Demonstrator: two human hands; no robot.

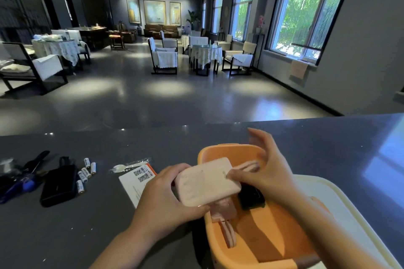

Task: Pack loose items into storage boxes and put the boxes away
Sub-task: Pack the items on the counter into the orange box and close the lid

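An orange storage box [271, 238] stands open on the dark counter at the lower right. Over its left rim, my left hand [166, 199] grips the near end of a pale pink power bank [207, 181]. My right hand [260, 172] pinches its far edge with thumb and fingers, the other fingers spread. Inside the box lie a pink cable [229, 233], a small pink gadget [223, 209] and a black item [251, 196]. A white lid [341, 209] lies to the right of the box.
Left on the counter [87, 236] are several white batteries [86, 172], a black pouch [59, 185], dark tools and cables [19, 179], a wrapped plastic fork [129, 166] and a white card with QR codes [140, 181]. Beyond the counter edge is a lounge with chairs and tables.
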